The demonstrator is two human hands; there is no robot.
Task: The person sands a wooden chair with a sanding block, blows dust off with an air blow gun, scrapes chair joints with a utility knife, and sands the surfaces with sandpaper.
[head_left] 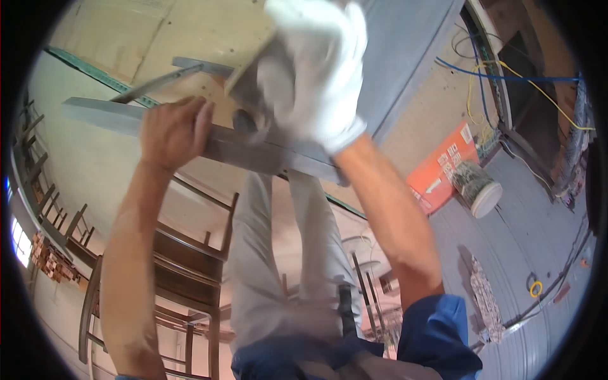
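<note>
Batten: long grey wooden batten (253, 149) is running slantwise across the upper middle, passing through the left hand's grip and under the right hand; its left end is sticking out well past the left hand.
Left hand: bare left hand (172, 130) is clenching around the batten, fingers wrapping over its top edge.
Right hand: right hand (316, 69) in a white glove is pressing on a pale wooden block (253, 63) just above the batten; grip is hidden by the glove, cannot tell whether it is closing on anything.
Metal bar: thin grey bar (158, 82) is angling up just above the left hand, apart from it.
Below the hands: dark wooden chair frames (190, 266) are standing well under the left forearm.
Right of the right forearm: white bucket (478, 187) is lying beside an orange sign (437, 168), well apart from both hands.
</note>
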